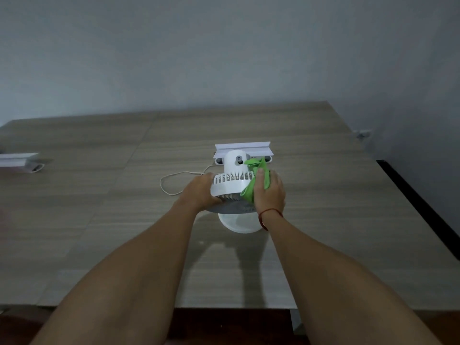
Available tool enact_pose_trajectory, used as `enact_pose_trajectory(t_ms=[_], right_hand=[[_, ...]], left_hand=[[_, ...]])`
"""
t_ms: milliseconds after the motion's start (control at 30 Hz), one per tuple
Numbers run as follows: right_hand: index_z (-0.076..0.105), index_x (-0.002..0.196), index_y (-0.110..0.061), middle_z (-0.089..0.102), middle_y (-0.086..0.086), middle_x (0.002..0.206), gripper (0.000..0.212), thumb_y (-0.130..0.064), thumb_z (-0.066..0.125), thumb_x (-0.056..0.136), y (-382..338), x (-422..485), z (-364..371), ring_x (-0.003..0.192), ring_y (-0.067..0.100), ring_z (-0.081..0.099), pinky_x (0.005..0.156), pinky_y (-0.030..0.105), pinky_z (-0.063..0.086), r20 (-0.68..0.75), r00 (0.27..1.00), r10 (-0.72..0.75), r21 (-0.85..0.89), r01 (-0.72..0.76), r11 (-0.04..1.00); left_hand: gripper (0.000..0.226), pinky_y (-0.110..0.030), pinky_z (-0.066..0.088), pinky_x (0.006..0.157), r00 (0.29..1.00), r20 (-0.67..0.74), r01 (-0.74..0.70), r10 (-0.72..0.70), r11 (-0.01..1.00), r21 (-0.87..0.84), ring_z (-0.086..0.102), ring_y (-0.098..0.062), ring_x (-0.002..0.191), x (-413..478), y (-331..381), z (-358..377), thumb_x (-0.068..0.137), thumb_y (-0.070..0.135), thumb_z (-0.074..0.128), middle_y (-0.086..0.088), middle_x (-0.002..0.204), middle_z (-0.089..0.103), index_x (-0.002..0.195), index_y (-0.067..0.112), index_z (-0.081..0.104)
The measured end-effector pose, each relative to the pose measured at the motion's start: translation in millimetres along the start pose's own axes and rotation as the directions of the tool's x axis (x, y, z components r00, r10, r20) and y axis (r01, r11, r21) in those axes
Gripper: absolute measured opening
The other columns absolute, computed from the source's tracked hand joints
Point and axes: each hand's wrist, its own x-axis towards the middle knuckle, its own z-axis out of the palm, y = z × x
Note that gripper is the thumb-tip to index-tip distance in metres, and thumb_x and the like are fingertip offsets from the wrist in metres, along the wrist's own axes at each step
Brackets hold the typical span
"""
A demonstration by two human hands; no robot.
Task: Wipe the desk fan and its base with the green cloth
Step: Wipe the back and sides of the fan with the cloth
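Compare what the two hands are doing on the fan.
The left hand is bare and grips the rim of the fan on its left side; the right hand presses the green cloth against the fan's right side. The right wrist wears a red string; the left wrist has none. Both hands touch the fan head, not the base.

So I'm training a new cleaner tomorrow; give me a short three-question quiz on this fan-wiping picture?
1. True or false: the green cloth is pressed against the desk fan by the right hand.
2. What does the left hand grip? A) the cord B) the fan's grille rim C) the base
3. Fill in: the round base rests on the ____.

Key: 1 true; 2 B; 3 desk.
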Motion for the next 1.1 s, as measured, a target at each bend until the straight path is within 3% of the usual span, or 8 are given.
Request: enact_pose_trajectory(t_ms=[100, 167, 367, 533, 700, 833, 933, 1100], right_hand=[[0.03, 0.148, -0.031, 0.018, 0.006, 0.161, 0.059, -0.057, 0.026, 0.096, -5, -1, -5, 0.147, 0.031, 0.021, 0.118, 0.052, 0.021, 0.092, 0.995, -0.03, -0.108, 0.04, 0.993], [0.025, 0.15, -0.032, 0.012, 0.006, 0.163, 0.058, -0.055, 0.026, 0.097, -8, -1, -8, 0.149, 0.031, 0.013, 0.118, 0.053, 0.016, 0.143, 0.987, -0.073, -0.156, 0.095, 0.983], [0.025, 0.15, -0.036, 0.012, 0.004, 0.163, 0.049, -0.042, 0.025, 0.101, -24, -3, -6, 0.151, 0.022, 0.009, 0.121, 0.053, 0.006, 0.226, 0.927, -0.301, -0.268, 0.356, 0.895], [0.031, 0.148, -0.033, 0.021, 0.0, 0.161, 0.051, -0.044, 0.023, 0.099, -16, -2, 0, 0.15, 0.019, 0.016, 0.121, 0.05, 0.004, 0.209, 0.904, -0.373, -0.284, 0.421, 0.861], [0.046, 0.139, -0.02, 0.045, 0.004, 0.149, 0.063, -0.049, 0.018, 0.092, -2, 8, -5, 0.14, 0.023, 0.037, 0.117, 0.049, 0.025, 0.057, 0.963, -0.263, -0.078, 0.267, 0.961], [0.058, 0.123, -0.013, 0.061, 0.013, 0.126, 0.059, -0.05, 0.02, 0.098, 14, 20, -3, 0.119, 0.032, 0.055, 0.101, 0.04, 0.042, 0.076, 0.996, 0.053, 0.18, -0.066, 0.981], [0.06, 0.121, -0.011, 0.063, 0.016, 0.122, 0.058, -0.05, 0.024, 0.099, 23, 27, -3, 0.112, 0.031, 0.058, 0.097, 0.038, 0.043, 0.172, 0.943, 0.285, 0.304, -0.326, 0.895], [0.056, 0.127, -0.008, 0.058, 0.017, 0.13, 0.059, -0.047, 0.02, 0.1, 10, 22, -3, 0.122, 0.034, 0.053, 0.103, 0.039, 0.039, 0.143, 0.961, 0.237, 0.244, -0.266, 0.933]], left_hand=[[0.108, -0.041, 0.041, 0.105, 0.999, -0.002, -0.042, 0.042, 0.995, 0.089, 0.045, -0.027, 0.134, -4, 11, -2, 0.063, 0.048, 0.084, -0.006, 0.148, 0.046, 0.149, 0.014, 0.029], [0.113, -0.04, 0.033, 0.111, 0.991, -0.045, -0.117, 0.128, 0.976, 0.183, 0.039, -0.023, 0.141, -3, 21, -4, 0.065, 0.053, 0.081, -0.004, 0.155, 0.038, 0.153, 0.016, 0.021], [0.072, -0.033, 0.044, 0.094, 0.977, -0.099, -0.162, 0.187, 0.962, 0.218, 0.056, -0.025, 0.124, 4, 38, -10, 0.078, 0.043, 0.07, -0.004, 0.137, 0.06, 0.143, 0.022, 0.046], [0.065, -0.035, 0.046, 0.084, 0.983, -0.082, -0.153, 0.163, 0.981, 0.117, 0.059, -0.029, 0.114, 3, 37, -10, 0.077, 0.039, 0.074, -0.009, 0.123, 0.065, 0.135, 0.017, 0.055], [0.061, -0.035, 0.044, 0.09, 0.981, -0.115, -0.143, 0.154, 0.985, 0.1, 0.058, -0.03, 0.112, 2, 43, -6, 0.073, 0.036, 0.077, -0.009, 0.115, 0.068, 0.127, 0.012, 0.061], [0.057, -0.035, 0.049, 0.076, 0.98, -0.138, -0.135, 0.142, 0.989, 0.06, 0.064, -0.027, 0.099, 1, 35, -2, 0.068, 0.044, 0.079, -0.006, 0.105, 0.071, 0.114, 0.013, 0.066], [0.054, -0.033, 0.047, 0.075, 0.981, -0.137, -0.134, 0.14, 0.99, 0.055, 0.065, -0.026, 0.097, 1, 31, 1, 0.068, 0.041, 0.079, -0.004, 0.104, 0.072, 0.113, 0.014, 0.066], [0.052, -0.034, 0.046, 0.076, 0.989, -0.104, -0.098, 0.108, 0.99, 0.097, 0.065, -0.03, 0.096, 2, 33, -4, 0.068, 0.041, 0.079, -0.007, 0.102, 0.072, 0.11, 0.014, 0.066]])
